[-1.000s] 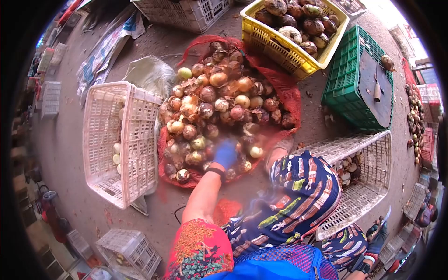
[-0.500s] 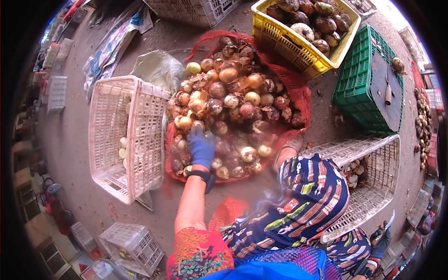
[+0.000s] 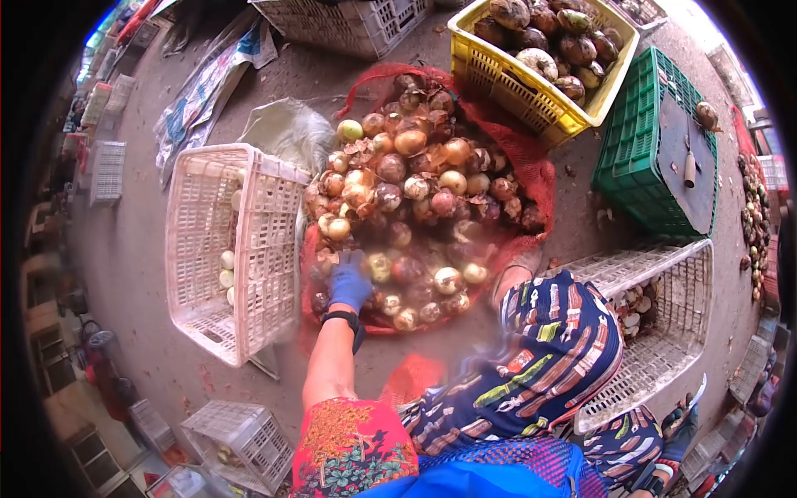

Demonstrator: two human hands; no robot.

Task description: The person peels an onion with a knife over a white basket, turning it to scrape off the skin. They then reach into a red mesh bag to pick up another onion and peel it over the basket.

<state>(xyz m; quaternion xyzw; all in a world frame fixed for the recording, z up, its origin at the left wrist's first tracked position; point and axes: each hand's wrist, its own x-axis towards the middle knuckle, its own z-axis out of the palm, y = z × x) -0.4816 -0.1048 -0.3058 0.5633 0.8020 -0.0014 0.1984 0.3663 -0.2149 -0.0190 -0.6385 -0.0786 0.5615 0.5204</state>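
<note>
My left hand [image 3: 349,283], in a blue glove, reaches down into the near left part of an onion pile [image 3: 390,170]. Its fingers are curled round an onion, mostly hidden by the glove. The onions, brown, purple and pale, lie on a spread red mesh sack [image 3: 541,195]. Far off at the lower right, near my knee, my right hand [image 3: 682,433] wears a dark glove and is closed on a knife [image 3: 700,390], whose pale blade points up.
A white crate [image 3: 241,332] holding a few peeled onions lies tipped left of the pile. Another white crate [image 3: 701,324] with peelings lies right. Behind stand a yellow crate [image 3: 506,87] of dark onions and a green crate [image 3: 635,108] with a knife [image 3: 690,166] on its dark board.
My left hand has drawn back slightly toward me and left, its fingers now curled in. The view has shifted a little; the right hand stays at the lower right.
</note>
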